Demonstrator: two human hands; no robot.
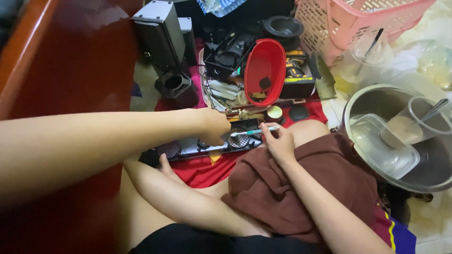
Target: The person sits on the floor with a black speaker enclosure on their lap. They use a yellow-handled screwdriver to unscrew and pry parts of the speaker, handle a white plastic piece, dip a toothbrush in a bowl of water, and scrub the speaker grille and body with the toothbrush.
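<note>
While left hand (214, 126) presses dark speaker panel (207, 146), fingers curled, right hand (278, 143) fingers pinch toothbrush (254, 131)

The left hand (214, 126) rests on a long speaker panel (202, 146) lying across a cloth (202, 171) on the floor. Just right of it, the right hand (278, 143) holds a toothbrush (254, 131) over the panel's grille. Beyond both hands stands a tub (264, 70), with a basket (348, 23) behind it. Right of the right hand sits a metal bowl (358, 101) holding 2 containers.
</note>
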